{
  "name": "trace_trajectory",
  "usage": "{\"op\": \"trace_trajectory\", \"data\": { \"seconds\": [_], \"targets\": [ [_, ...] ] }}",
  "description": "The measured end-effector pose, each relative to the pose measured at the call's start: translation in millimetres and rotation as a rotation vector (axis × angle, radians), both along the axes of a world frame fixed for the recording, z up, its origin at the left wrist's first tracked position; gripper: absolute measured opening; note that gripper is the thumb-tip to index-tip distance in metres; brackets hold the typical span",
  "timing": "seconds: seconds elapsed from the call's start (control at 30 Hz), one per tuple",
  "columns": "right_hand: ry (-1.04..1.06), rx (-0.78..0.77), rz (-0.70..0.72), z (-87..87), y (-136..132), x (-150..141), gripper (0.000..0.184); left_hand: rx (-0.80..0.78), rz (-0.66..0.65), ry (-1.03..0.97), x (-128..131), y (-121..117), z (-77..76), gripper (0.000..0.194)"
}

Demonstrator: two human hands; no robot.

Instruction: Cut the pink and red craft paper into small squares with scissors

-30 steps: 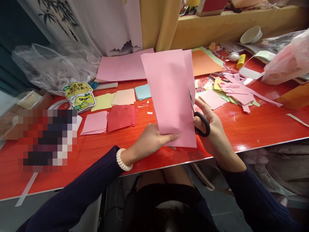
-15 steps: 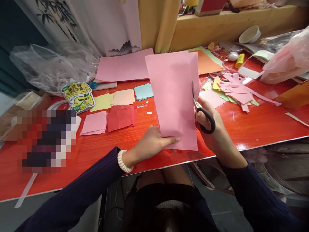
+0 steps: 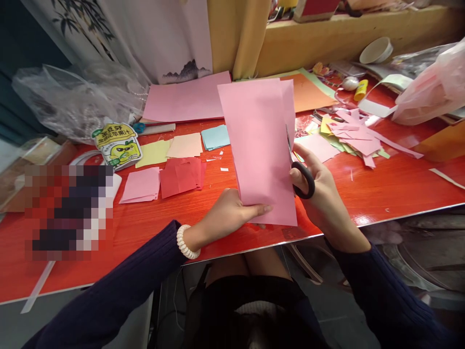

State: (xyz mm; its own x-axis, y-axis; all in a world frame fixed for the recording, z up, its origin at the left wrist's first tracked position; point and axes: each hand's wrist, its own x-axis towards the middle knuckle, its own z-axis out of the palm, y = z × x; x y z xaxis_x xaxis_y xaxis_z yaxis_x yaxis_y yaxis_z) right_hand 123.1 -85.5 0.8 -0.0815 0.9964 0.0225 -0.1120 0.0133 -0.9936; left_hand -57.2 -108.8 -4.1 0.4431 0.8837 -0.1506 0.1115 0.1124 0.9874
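My left hand [image 3: 227,213] pinches the lower left corner of a tall folded pink paper [image 3: 259,145], held upright above the red table [image 3: 152,218]. My right hand [image 3: 319,194] grips black-handled scissors [image 3: 300,169], fingers through the loops. The blades run up along the paper's right edge, partly hidden behind the sheet. A narrow pink strip shows on the far side of the blades.
Small stacks of pink [image 3: 141,185], red [image 3: 183,175], yellow [image 3: 154,152], peach [image 3: 186,144] and blue squares [image 3: 215,136] lie left of the paper. A large pink sheet [image 3: 185,99] and an orange sheet [image 3: 308,92] lie behind. Paper scraps [image 3: 354,138] pile at right, by a plastic bag [image 3: 432,92].
The paper and both hands shifted slightly right and back. The scissors closed a little and moved along the right edge.
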Motion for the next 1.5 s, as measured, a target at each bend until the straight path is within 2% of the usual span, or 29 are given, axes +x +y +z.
{"op": "trace_trajectory", "data": {
  "seconds": [0.47,0.77,1.07,1.3,1.5],
  "targets": [
    [-0.067,0.048,0.024,8.5,3.9,3.8,0.047,-0.029,-0.045,0.015,0.4,-0.9,0.7,0.031],
    [-0.072,0.055,-0.012,5.2,4.7,0.7,0.060,-0.020,-0.015,0.025,0.8,-1.2,0.2,0.031],
    [-0.065,0.071,0.030,11.7,4.6,0.3,0.056,-0.059,-0.079,0.002,1.6,-2.5,-1.1,0.027],
    [-0.085,0.066,-0.042,7.2,6.4,0.5,0.058,-0.081,-0.075,0.000,1.5,-2.2,-2.3,0.029],
    [-0.111,0.121,-0.022,16.2,6.2,-0.1,0.048,-0.095,-0.105,0.000,1.7,-2.2,-1.7,0.025]
  ]
}}
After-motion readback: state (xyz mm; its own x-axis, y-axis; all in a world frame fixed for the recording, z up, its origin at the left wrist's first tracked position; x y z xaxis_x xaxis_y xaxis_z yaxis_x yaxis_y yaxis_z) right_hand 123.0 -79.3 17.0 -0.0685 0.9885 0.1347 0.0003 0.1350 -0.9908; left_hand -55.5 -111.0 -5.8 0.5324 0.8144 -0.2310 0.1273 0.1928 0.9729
